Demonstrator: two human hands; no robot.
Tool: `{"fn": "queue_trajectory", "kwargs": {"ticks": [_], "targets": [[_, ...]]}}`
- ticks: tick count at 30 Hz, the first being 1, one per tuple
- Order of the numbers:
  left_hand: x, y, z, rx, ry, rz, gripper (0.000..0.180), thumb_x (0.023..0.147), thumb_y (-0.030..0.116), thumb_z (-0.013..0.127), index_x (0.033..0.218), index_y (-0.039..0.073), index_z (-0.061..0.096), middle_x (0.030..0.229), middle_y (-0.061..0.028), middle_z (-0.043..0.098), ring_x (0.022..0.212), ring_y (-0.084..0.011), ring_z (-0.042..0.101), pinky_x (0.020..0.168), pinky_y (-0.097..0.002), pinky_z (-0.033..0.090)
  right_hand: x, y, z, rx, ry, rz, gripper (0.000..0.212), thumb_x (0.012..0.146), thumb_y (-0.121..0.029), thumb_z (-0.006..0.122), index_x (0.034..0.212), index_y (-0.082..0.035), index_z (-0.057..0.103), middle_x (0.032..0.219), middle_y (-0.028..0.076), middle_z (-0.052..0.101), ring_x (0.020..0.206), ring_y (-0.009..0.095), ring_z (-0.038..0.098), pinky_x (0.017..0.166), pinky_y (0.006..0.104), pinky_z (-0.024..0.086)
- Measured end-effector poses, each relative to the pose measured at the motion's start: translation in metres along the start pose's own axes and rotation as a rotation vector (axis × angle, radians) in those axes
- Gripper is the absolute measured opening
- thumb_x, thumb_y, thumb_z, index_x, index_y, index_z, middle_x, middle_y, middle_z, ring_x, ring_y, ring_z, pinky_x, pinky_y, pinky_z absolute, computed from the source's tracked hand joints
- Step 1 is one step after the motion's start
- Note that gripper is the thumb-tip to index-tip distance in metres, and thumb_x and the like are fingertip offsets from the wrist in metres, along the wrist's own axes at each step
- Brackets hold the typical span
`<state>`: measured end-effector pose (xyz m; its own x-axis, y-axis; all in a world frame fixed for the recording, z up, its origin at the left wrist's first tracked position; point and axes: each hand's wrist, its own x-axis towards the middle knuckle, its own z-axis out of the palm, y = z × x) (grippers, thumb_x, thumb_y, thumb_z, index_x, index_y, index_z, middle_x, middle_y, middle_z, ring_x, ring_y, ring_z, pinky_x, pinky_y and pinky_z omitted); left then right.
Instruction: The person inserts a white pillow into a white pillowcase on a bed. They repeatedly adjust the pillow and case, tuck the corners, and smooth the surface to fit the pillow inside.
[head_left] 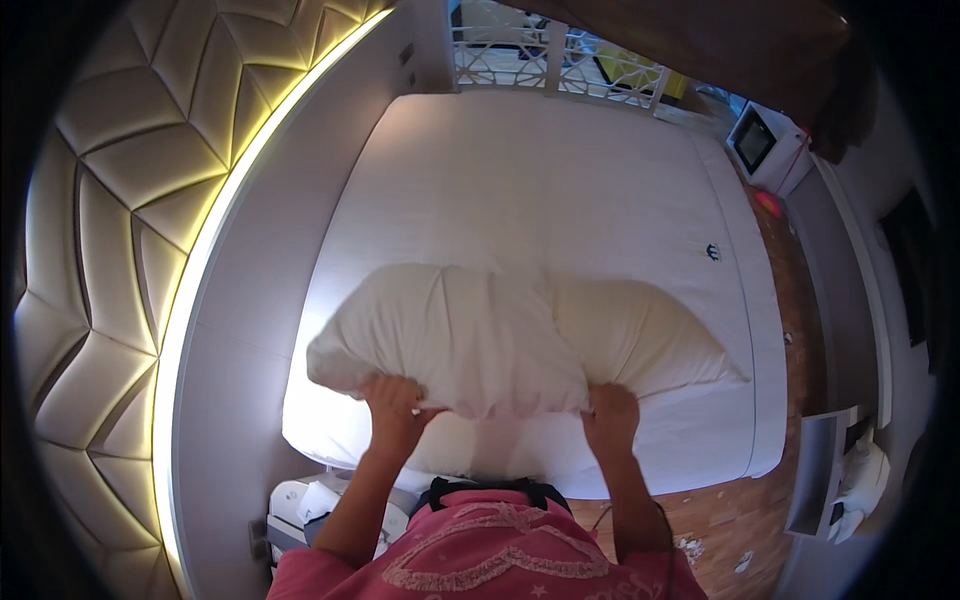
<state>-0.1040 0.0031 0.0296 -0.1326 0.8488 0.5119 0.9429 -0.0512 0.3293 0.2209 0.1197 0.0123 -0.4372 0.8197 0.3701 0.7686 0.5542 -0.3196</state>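
Note:
A big white pillow (455, 335) is lifted above the near side of a bed with a white sheet (560, 180). My left hand (392, 403) grips the pillow's near edge on the left, and my right hand (612, 415) grips the same edge on the right. Behind the pillow's right end a second white pillow (640, 335) lies on the bed. Both forearms rise from the lower edge, over a pink top.
A padded beige headboard wall (130, 230) with a lit yellow strip curves along the left. A white bedside unit (300, 505) sits below the bed's corner. Wooden floor (730, 520) with scattered scraps lies at the right, next to white furniture (830, 480) and a small screen (755, 140).

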Motion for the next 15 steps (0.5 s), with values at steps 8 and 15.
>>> {"fn": "queue_trajectory", "kwargs": {"ticks": [8, 15], "targets": [[-0.137, 0.007, 0.014, -0.039, -0.537, -0.326, 0.022, 0.073, 0.018, 0.079, 0.085, 0.008, 0.062, 0.091, -0.0111, 0.063, 0.092, -0.0355, 0.059, 0.082, -0.0484, 0.045, -0.047, -0.03, -0.005, 0.072, -0.621, 0.162, 0.035, 0.078, -0.02, 0.077, 0.103, -0.003, 0.059, 0.1, 0.019, 0.066, 0.096, 0.04, 0.064, 0.08, 0.05, 0.051], [-0.021, 0.047, -0.005, -0.259, -0.44, -0.411, 0.014, 0.085, 0.014, 0.074, 0.091, 0.002, 0.069, 0.096, -0.0161, 0.066, 0.095, -0.0379, 0.062, 0.083, -0.0452, 0.05, 0.001, -0.066, 0.051, 0.148, -0.438, 0.291, 0.046, 0.084, -0.03, 0.076, 0.111, 0.002, 0.057, 0.107, 0.023, 0.067, 0.1, 0.042, 0.064, 0.084, 0.0505, 0.052]]}}
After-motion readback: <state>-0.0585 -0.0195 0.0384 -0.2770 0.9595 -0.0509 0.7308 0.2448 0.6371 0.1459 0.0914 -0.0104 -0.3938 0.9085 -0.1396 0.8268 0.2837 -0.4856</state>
